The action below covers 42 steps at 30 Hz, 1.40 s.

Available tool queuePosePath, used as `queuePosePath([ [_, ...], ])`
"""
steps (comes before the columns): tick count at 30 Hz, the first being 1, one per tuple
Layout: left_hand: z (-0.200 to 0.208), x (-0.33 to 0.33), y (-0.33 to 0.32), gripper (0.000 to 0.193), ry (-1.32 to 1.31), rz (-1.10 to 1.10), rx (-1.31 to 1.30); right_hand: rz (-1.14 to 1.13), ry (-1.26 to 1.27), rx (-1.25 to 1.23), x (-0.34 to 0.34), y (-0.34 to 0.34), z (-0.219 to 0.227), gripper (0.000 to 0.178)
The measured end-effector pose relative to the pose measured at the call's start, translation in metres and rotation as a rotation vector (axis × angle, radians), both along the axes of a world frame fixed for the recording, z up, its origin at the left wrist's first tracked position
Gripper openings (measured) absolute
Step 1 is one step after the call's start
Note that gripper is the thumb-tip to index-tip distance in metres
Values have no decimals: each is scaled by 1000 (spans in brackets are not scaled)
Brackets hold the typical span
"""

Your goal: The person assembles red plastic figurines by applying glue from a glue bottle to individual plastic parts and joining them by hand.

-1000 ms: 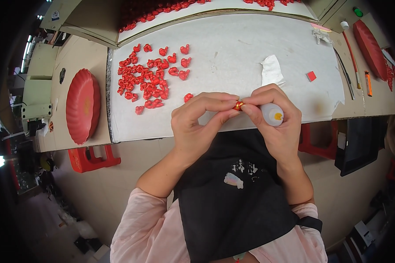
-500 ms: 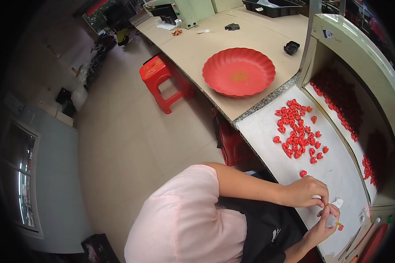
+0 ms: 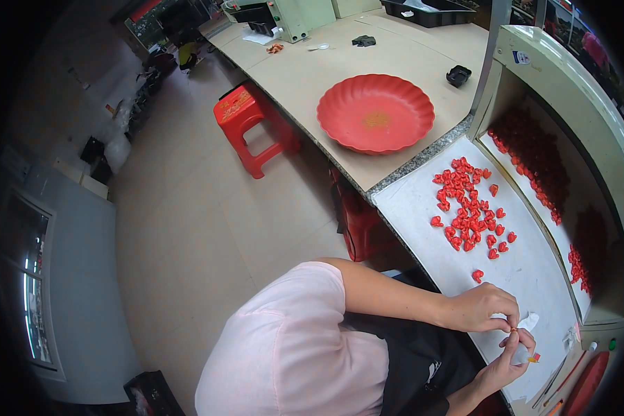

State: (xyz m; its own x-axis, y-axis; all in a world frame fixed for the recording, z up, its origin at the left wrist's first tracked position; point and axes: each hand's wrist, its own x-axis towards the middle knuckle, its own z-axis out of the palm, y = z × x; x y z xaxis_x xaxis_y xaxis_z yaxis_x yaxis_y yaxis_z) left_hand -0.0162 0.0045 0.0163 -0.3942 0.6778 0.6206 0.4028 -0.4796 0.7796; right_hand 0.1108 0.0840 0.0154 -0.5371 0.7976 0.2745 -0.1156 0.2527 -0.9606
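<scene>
Beside scattered red pieces (image 3: 469, 222) on a white sheet (image 3: 534, 277), fingertips met.
The left hand (image 3: 484, 307) pinched a small reddish piece (image 3: 514, 329) between thumb and fingertip; the right hand (image 3: 504, 367), fingertips also clamped on it, held a translucent bottle (image 3: 521, 355).

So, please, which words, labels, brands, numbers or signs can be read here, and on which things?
No text can be read.
Sticker on the pale cabinet: too small.
Gold marks on the red stool: too blurred.
Gold patch in the red dish: no letters distinguishable.
White mark on the black apron: too small.
</scene>
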Motion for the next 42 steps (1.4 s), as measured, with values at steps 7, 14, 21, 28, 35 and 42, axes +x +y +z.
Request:
queuePosePath([
  [7, 1, 7, 1, 11, -36, -48, -65, -40, -63, 14, 10, -2, 4, 7],
  [14, -1, 1, 0, 10, -5, -31, -120, -35, -135, 94, 3, -3, 9, 4],
  [21, -12, 0, 7, 7, -63, -132, -235, -110, -137, 56, 3, -3, 1, 8],
  [28, -4, -30, 22, 17, 263, -12, -263, -138, -88, 181, 5, 6, 0, 17],
  [35, -18, -87, 29, 23, 939, 158, -317, -189, -135, 181, 25, 14, -6, 18],
  [42, -5, -96, 26, 28, 946, 108, -471, -199, -157, 151, 38, 15, -12, 18],
])
